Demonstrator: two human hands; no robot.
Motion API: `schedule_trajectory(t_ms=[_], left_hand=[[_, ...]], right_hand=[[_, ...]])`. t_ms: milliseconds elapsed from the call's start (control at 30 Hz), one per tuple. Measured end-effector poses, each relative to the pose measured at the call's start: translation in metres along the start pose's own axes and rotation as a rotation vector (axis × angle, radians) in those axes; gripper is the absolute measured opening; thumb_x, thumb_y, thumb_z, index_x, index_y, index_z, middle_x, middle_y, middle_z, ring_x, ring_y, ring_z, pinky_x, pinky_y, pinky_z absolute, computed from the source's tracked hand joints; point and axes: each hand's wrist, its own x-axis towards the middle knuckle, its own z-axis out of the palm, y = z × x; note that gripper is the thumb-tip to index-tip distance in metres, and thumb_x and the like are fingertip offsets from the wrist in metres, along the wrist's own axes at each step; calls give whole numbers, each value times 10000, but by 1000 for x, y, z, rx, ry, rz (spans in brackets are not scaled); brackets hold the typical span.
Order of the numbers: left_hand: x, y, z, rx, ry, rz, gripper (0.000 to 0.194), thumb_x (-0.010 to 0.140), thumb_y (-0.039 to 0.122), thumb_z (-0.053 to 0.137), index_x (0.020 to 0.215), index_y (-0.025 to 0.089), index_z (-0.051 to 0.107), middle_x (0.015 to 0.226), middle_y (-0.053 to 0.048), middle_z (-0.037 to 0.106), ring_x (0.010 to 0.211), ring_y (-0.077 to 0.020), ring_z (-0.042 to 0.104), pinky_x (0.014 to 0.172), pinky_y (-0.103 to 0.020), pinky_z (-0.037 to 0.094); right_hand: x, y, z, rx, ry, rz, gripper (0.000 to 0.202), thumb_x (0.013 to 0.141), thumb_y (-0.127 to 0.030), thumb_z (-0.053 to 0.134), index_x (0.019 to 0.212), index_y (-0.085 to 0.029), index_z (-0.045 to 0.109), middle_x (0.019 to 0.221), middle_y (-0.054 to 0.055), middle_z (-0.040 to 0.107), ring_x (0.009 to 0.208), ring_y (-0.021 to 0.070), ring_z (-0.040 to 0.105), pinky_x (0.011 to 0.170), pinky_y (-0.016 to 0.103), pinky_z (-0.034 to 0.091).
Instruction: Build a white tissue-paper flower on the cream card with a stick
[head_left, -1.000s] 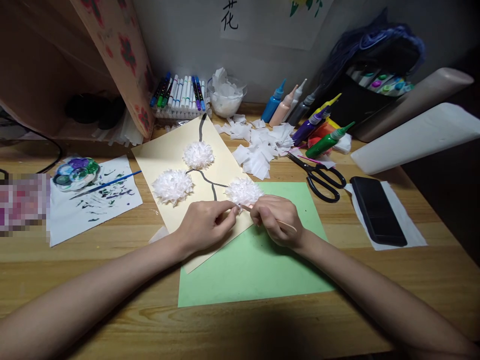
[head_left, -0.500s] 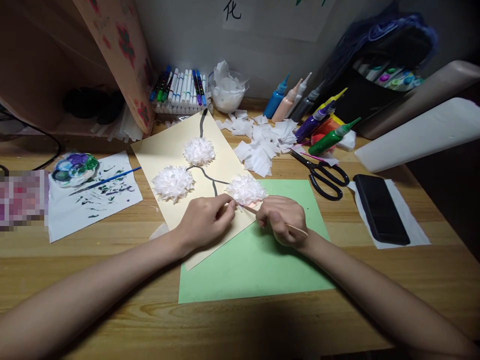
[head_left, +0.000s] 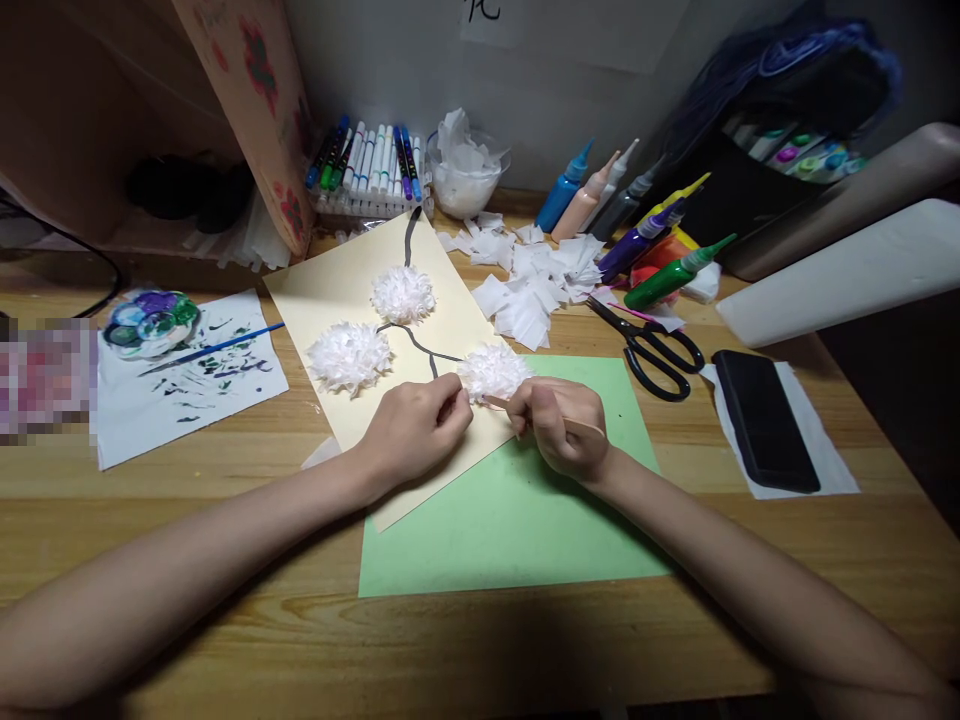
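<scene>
A cream sheet of paper [head_left: 465,450] bears black painted branch lines and three white tissue-paper pompom flowers. My right hand [head_left: 566,425] is closed around a thin wooden stick [head_left: 583,428], whose tip reaches the lower edge of the right flower [head_left: 495,372]. Resting on the cream sheet just left of that flower, my left hand [head_left: 416,425] has its fingers curled and pinched; whether anything is between them is hidden. The upper flower [head_left: 403,293] and the left flower [head_left: 350,357] lie farther back. A green sheet [head_left: 517,540] is partly under the cream one.
Torn white tissue pieces [head_left: 536,280] lie behind the sheet, near a tissue-filled bowl [head_left: 466,175] and markers [head_left: 375,160]. To the right are paint bottles [head_left: 679,272], black scissors [head_left: 652,350] and a black phone-like slab [head_left: 765,420]. A paint palette [head_left: 152,323] and blue brush [head_left: 225,345] sit left.
My right hand has shifted slightly up and left with the stick, its tip now at the flower's lower edge. My left fingers have drawn back a little and curled more. The camera view has shifted slightly.
</scene>
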Motion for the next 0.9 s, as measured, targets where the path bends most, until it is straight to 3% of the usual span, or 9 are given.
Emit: schedule_trajectory(t_ms=[167, 333, 600, 733, 800, 900], left_hand=[[0, 0, 0, -2, 5, -3, 258, 849, 275, 414, 613, 177, 380, 513, 52, 373, 478, -81, 336, 531, -229, 237], [0, -1, 0, -9, -1, -5, 250, 850, 267, 409, 619, 178, 382, 515, 53, 375, 482, -82, 338, 535, -230, 240], [0, 0, -1, 3, -9, -17, 240, 851, 257, 403, 626, 181, 373, 519, 53, 369, 485, -85, 335, 536, -233, 235], [0, 0, -2, -10, -17, -15, 248, 854, 253, 389, 618, 184, 351, 518, 53, 366, 485, -86, 333, 534, -231, 241], [0, 0, -2, -18, -24, -18, 248, 856, 255, 383, 621, 186, 351, 519, 53, 366, 484, -87, 336, 532, -231, 244], [0, -1, -2, -23, -23, -25, 254, 860, 264, 379, 619, 188, 345, 519, 53, 366, 483, -88, 341, 529, -231, 249]], right_hand=[[10, -9, 4, -43, 30, 125, 444, 955, -176, 286, 536, -198, 433, 481, -19, 504, 425, 73, 471, 480, 221, 381], [3, -11, -4, -95, -56, -35, 397, 932, -175, 301, 567, -198, 455, 483, 1, 509, 445, 103, 461, 493, 257, 370], [-13, -7, -20, -40, 49, -135, 407, 929, -195, 267, 590, -203, 491, 478, -12, 495, 445, 114, 428, 503, 279, 341], [0, 8, -33, -194, 200, 105, 213, 896, -212, 457, 722, -204, 578, 653, 12, 624, 618, 137, 579, 615, 271, 436], [9, 21, -38, -297, 147, 166, 36, 842, -237, 573, 839, -204, 587, 778, 35, 657, 726, 166, 619, 663, 278, 464], [17, 41, -38, -388, 5, 154, 122, 797, -233, 631, 889, -190, 563, 850, 69, 659, 788, 200, 622, 675, 292, 471]])
